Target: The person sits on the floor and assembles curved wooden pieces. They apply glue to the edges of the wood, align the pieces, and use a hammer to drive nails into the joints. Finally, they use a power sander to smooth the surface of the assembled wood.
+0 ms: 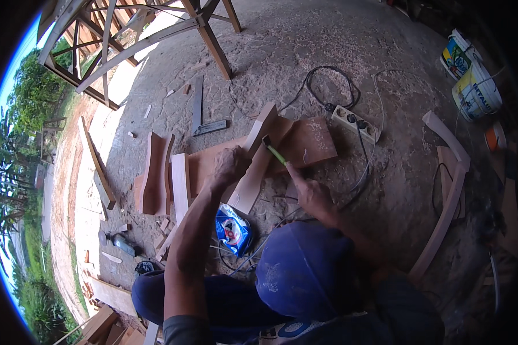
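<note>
My left hand (233, 165) is closed around a pale, curved wooden piece (262, 125), which stands tilted over a broad reddish-brown board (319, 141) on the floor. In my right hand (312, 196) is a slim green-handled brush (277, 154). Its dark tip touches or nearly touches the wood just right of my left hand; contact is hard to make out. A lighter wooden length (248, 192) slants down toward me beneath the brush. Left of my left forearm stand another pale wooden piece (180, 179) and a brown curved one (152, 178).
A blue plastic packet (234, 231) lies close to my knees. Beyond the board are a metal square (198, 106) and a power strip (371, 134) with trailing cables. Curved wood (448, 201) and buckets (476, 95) are at right; a wooden frame (213, 49) stands far left.
</note>
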Available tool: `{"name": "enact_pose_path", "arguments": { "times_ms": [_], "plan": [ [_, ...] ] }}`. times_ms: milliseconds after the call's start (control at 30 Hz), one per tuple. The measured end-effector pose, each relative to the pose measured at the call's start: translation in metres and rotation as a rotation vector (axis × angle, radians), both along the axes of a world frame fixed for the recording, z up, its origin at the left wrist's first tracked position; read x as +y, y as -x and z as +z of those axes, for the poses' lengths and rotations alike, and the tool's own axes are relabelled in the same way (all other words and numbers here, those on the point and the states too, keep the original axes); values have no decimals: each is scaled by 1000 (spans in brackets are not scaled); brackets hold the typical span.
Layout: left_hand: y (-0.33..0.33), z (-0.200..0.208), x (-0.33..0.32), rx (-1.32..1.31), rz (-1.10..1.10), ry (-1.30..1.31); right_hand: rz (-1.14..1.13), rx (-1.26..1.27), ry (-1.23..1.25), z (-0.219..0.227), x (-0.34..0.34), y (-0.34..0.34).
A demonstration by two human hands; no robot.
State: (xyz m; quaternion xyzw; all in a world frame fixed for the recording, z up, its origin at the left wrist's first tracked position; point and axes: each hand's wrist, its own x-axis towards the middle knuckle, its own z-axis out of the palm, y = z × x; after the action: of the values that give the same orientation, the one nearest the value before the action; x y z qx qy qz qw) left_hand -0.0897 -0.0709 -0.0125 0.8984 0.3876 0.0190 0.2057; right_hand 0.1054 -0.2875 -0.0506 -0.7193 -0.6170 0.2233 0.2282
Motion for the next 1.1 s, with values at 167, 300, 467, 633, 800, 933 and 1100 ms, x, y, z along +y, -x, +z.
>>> {"name": "enact_pose_path", "arguments": {
  "times_ms": [167, 300, 467, 633, 800, 933, 1100],
  "plan": [
    [0, -9, 5, 32, 88, 41, 16, 3, -13, -5, 10, -8],
    [1, -18, -10, 63, 192, 60, 10, 4, -41, -17, 9, -9],
    [3, -9, -20, 102, 128, 30, 18, 32, -45, -20, 8, -6],
    [-8, 22, -5, 207, 15, 41, 10, 69, -127, 1, 7, -8],
    [-12, 37, 7, 211, -38, -19, -58, 95, -415, 62, 3, -2],
    [-11, 42, 12, 230, -43, -4, -111, 139, -649, 81, 3, 4],
    [-22, 38, 14, 229, -74, -53, -42, 7, -17, 21, 19, -15]
  ]
}}
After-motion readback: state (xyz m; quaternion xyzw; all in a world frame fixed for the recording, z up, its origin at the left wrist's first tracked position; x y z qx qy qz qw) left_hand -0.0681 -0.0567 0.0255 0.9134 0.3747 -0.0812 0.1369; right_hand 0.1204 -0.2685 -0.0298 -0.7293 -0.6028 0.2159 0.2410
